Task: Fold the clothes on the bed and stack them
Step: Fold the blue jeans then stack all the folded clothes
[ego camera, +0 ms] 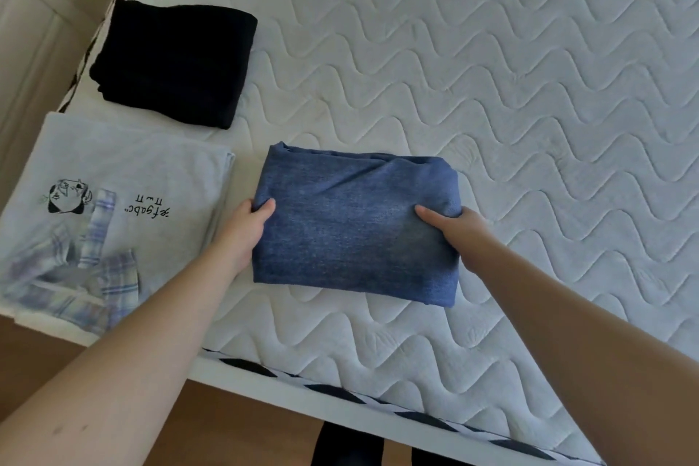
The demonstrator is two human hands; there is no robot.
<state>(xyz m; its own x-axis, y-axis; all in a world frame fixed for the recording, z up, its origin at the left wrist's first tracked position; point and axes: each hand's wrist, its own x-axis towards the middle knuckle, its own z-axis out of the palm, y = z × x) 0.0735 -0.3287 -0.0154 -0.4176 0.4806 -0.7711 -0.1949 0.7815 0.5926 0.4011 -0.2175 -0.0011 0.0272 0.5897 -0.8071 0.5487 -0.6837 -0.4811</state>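
**Both hands grip a folded blue garment at mid-frame**

A folded blue garment (355, 223) lies on the white quilted mattress (491, 87), a little left of the centre of the frame. The left hand (246, 229) grips its left edge, thumb on top of the cloth and the other fingers hidden beneath or behind it. The right hand (452, 229) grips the right edge the same way, thumb lying on the upper surface. Both forearms reach in from the bottom of the frame.

At the left of the frame, just beside the blue garment but apart from it, lies a folded light grey shirt (125, 178) with a small printed face and lettering, and plaid patches near its lower end. Above that, in the upper left, sits a folded black garment (176, 62), close to the mattress edge and separate from the other two.

Along the lower edge of the mattress runs a black and white striped trim (340, 393). Wooden floor (246, 424) shows below it, and dark clothed legs (348, 446) appear at the bottom centre.
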